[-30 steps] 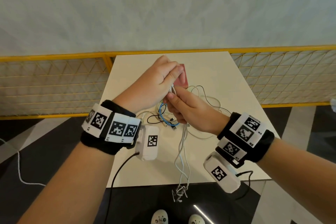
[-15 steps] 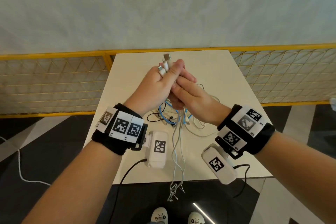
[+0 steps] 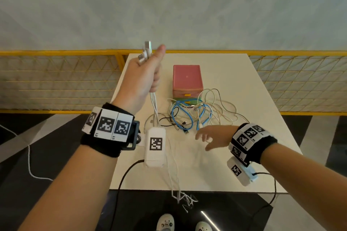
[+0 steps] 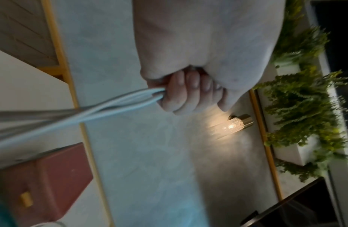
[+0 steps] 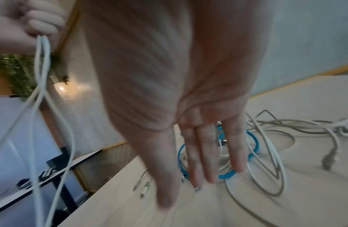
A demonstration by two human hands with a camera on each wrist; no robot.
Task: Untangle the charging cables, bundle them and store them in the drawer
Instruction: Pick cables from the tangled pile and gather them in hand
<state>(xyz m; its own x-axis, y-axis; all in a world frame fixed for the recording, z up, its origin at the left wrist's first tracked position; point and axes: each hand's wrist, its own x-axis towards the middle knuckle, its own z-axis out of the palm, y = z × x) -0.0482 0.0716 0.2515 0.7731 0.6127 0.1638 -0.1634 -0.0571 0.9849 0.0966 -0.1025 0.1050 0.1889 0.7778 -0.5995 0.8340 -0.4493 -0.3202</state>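
My left hand (image 3: 148,73) is raised above the table's left side and grips a bunch of white cables (image 3: 155,105) near their plugs (image 3: 147,50), which stick up past the fist. The strands hang down over the table's front edge (image 3: 178,191); the left wrist view shows fingers (image 4: 180,93) curled round the white cables (image 4: 118,102). My right hand (image 3: 208,137) hovers flat and empty just in front of the tangle, fingers (image 5: 204,153) straight. A blue cable (image 3: 187,116) lies coiled among white and black ones. The pink drawer box (image 3: 186,80) stands behind the tangle.
The white table (image 3: 253,103) has bare surface at its front right and far side. A yellow mesh railing (image 3: 56,80) runs behind and beside the table. Dark floor and my shoes (image 3: 167,223) lie below the front edge. A lit lamp (image 4: 233,126) and plants (image 4: 305,107) are nearby.
My hands have separated: the left rose up and left with the white cables, while the right let go and dropped toward the tangle. The pink box is now uncovered.
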